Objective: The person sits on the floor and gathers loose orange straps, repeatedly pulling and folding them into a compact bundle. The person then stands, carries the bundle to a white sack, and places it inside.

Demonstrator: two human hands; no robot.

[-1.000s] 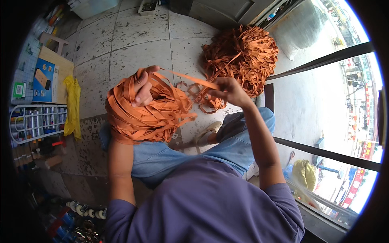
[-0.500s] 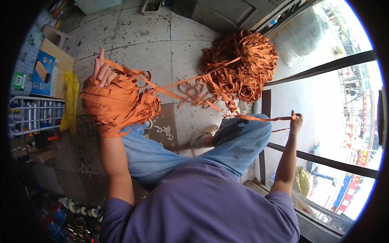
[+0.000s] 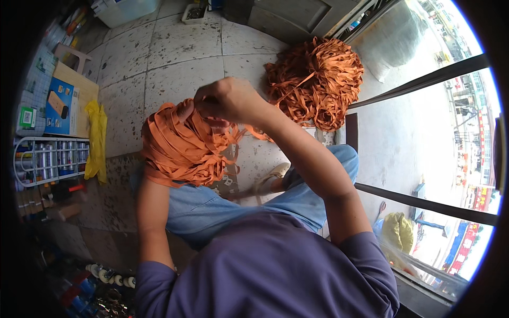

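Observation:
Flat orange ribbon is wound in a thick bundle (image 3: 183, 151) around my left hand (image 3: 185, 112) and wrist. Only a bit of a finger shows at the top of the coils; the remaining fingers are hidden. My right hand (image 3: 230, 100) reaches across to the upper right of the bundle, its fingers curled in a pinch. The ribbon between those fingers is hidden by the hand itself. On the floor beyond lies a big loose pile of the same orange ribbon (image 3: 323, 85). A few strands trail between pile and bundle, partly behind my right forearm.
Glass panes with dark bars (image 3: 424, 204) stand close on my right. To the left are a wire rack (image 3: 53, 159) of spools, a yellow plastic bag (image 3: 95, 140) and a blue box (image 3: 61, 106). A dark cabinet (image 3: 291, 21) is at the back. Worn floor tiles (image 3: 180, 74) lie ahead.
My right hand has swung from far right, where it held a ribbon strand stretched out, over to the bundle. The bundle has shifted right, and my left fingers, earlier stretched upward, are now mostly hidden.

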